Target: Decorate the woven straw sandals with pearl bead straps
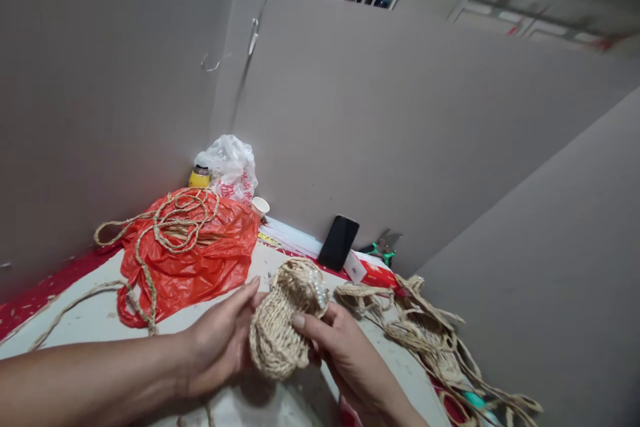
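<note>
A small woven straw slipper (283, 323) with a pearly trim at its top is held over the table between both my hands. My left hand (220, 340) cups its left side, fingers curled along the edge. Gripping its right side is my right hand (337, 347), thumb pressed on the weave. Braided straw cord (173, 223) lies coiled on a red plastic bag (195, 260) to the left.
More woven straw pieces (425, 333) lie at the right. A black phone (339, 243) leans on the cardboard wall, green-handled pliers (383, 250) beside it. A white plastic bag (230, 167), a yellow jar (199, 177) and a paper cup (260, 205) stand in the corner.
</note>
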Demonstrator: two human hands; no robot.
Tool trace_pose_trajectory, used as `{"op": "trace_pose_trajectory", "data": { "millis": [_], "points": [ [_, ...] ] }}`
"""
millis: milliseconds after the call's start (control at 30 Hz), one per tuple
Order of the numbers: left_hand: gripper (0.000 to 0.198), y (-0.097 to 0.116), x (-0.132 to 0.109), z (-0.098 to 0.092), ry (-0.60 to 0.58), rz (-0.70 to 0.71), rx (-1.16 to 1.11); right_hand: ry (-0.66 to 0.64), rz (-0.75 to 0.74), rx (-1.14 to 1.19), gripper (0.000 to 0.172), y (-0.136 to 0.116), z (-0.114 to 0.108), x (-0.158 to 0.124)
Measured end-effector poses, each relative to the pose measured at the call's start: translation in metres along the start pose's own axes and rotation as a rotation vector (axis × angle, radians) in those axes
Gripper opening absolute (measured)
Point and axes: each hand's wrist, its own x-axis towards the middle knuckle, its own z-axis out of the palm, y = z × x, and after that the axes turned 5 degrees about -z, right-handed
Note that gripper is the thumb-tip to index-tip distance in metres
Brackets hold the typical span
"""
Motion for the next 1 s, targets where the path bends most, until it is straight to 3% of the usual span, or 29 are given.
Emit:
{"op": "trace_pose_trajectory", "data": {
  "millis": [100,200,300,400,467,533,600,700,767,867,1000],
  "points": [
    [0.056,-0.007,-0.006,0.005,-0.105,-0.162,-0.041,-0.100,-0.005,-0.066,0.031,0.000,0.004,0.000],
    [0.057,-0.007,-0.008,0.007,-0.119,-0.164,-0.059,-0.129,-0.046,-0.069,0.036,-0.002,0.008,0.000],
    [0.053,-0.004,-0.004,0.004,-0.100,-0.123,-0.055,-0.078,-0.067,-0.174,0.036,-0.006,0.005,0.001],
    [0.056,0.001,0.000,-0.001,-0.038,-0.037,-0.047,0.139,-0.160,-0.372,0.035,-0.007,-0.002,0.002],
    [0.059,0.005,0.002,-0.003,0.010,0.024,-0.037,0.354,-0.321,-0.503,0.029,-0.007,-0.004,-0.001],
    [0.059,0.007,0.003,-0.003,0.050,0.070,-0.031,0.431,-0.529,-0.619,0.018,-0.005,-0.001,-0.007],
    [0.056,0.007,0.004,-0.002,0.080,0.090,-0.044,0.308,-0.741,-0.734,0.012,-0.001,0.006,-0.014],
    [0.053,0.005,0.005,0.000,0.099,0.113,-0.085,0.046,-1.012,-0.909,0.034,0.008,0.019,-0.021],
    [0.055,0.004,0.005,-0.001,0.109,0.127,-0.096,-0.059,-1.129,-0.992,0.043,0.014,0.024,-0.021],
    [0.055,0.002,0.006,-0.002,0.123,0.148,-0.089,-0.137,-1.215,-1.041,0.047,0.020,0.026,-0.018],
    [0.054,0.002,0.006,-0.003,0.092,0.145,-0.108,-0.134,-1.217,-1.077,0.045,0.017,0.023,-0.016]
  ]
}}
